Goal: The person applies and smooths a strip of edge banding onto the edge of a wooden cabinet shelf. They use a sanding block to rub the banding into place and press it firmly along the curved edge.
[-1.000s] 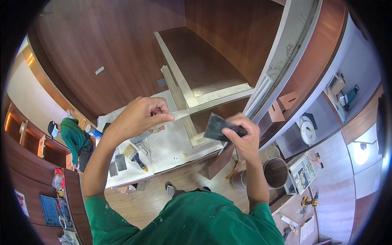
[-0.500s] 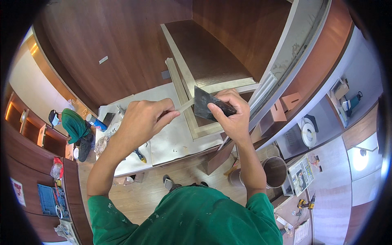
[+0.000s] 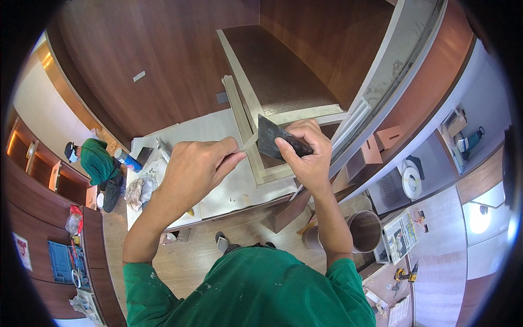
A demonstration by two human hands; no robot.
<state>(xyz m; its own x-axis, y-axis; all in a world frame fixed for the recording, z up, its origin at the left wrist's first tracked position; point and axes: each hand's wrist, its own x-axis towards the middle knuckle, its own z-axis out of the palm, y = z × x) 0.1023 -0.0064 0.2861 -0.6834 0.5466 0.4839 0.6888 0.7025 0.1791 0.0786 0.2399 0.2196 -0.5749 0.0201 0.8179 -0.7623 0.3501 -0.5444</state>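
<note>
In my right hand [image 3: 311,155] is a dark, flat rectangular scraper plate [image 3: 274,138], gripped between thumb and fingers and tilted. My left hand [image 3: 204,162] is closed, with thumb and forefinger pinching a pale narrow strip [image 3: 250,143]. That strip reaches to the left edge of the scraper; whether it is tape or a thin blade I cannot tell. Both hands are raised in front of a brown built-in bench [image 3: 278,65] whose edges are cream-coloured. A pale frame [image 3: 250,169] runs below the scraper.
A white-covered work surface [image 3: 223,199] carries a crumpled plastic bag [image 3: 140,191] and a blue can [image 3: 131,162]. Another person in green [image 3: 98,161] crouches at far left. Bins [image 3: 365,229] stand by my right arm, and a yellow drill [image 3: 406,272] lies at lower right.
My left hand has shifted slightly right, closer to the scraper, so less of the pale strip shows. The right hand and scraper have barely moved. A yellow-tipped tool is now mostly hidden behind my left forearm.
</note>
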